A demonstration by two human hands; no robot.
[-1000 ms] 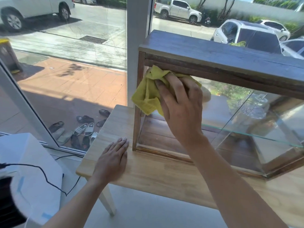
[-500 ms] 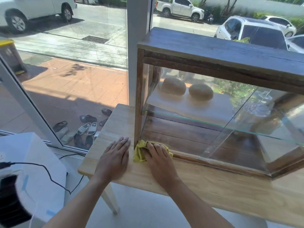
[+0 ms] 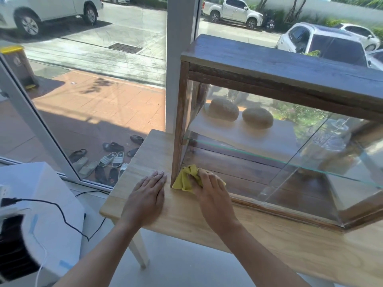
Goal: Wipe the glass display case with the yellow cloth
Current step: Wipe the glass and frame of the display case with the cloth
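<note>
R hand point(image 3: 209, 186) grip clenched on bunched yellow cloth point(image 3: 185, 179), pressing it to bottom-left corner of glass display case point(image 3: 269, 154) front pane; L hand point(image 3: 148, 193) released, flat on desk point(image 3: 186, 216), prob. for bracing.

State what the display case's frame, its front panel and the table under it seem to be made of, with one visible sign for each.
Display case frame: dark stained wood, apparently matte; grain and worn edges show.
Front panel: clear glass, probably; the bread rolls show through, with reflections and a greenish shelf edge.
Table: pale wood with a smooth finish; light grain lines show.
</note>
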